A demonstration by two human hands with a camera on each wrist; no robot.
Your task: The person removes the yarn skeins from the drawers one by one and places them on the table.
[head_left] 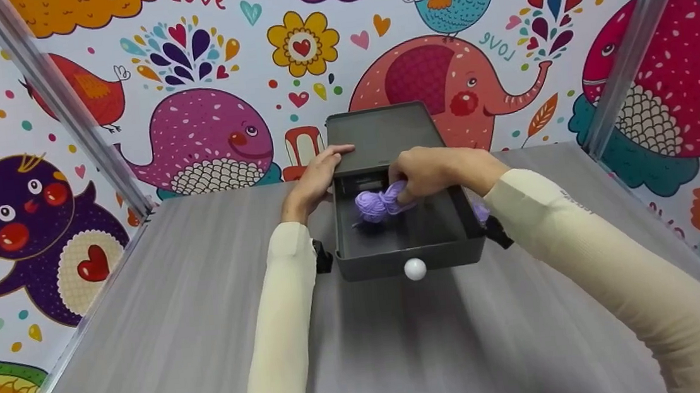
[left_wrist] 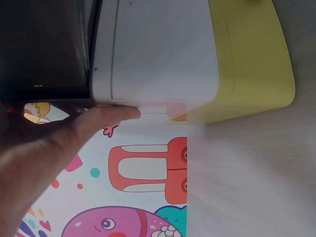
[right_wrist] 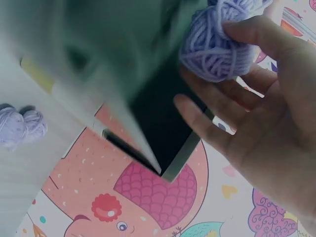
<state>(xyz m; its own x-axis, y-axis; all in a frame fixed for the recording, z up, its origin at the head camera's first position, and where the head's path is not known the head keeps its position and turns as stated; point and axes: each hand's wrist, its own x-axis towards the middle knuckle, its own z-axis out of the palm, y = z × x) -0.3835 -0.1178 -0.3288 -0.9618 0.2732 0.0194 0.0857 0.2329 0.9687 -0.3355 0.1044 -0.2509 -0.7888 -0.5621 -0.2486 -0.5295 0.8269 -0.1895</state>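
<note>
A small drawer cabinet with a grey top (head_left: 383,140) and white and yellow sides (left_wrist: 165,49) stands on the table. Its grey drawer (head_left: 409,259), with a round white knob (head_left: 415,269), is pulled out toward me. My right hand (head_left: 427,171) pinches a lilac ball of yarn (head_left: 376,207) between thumb and fingers, over the drawer's inside. Part of a dark tip pokes out below the yarn. My left hand (head_left: 316,177) rests against the cabinet's left edge, fingers extended onto the top and one digit (left_wrist: 111,116) along the side.
Beyond the drawer's right side lies more lilac yarn (right_wrist: 22,127), mostly hidden by the drawer and right forearm in the head view. The grey table (head_left: 195,311) meets walls printed with cartoon animals behind and at both sides, framed by metal posts (head_left: 63,101).
</note>
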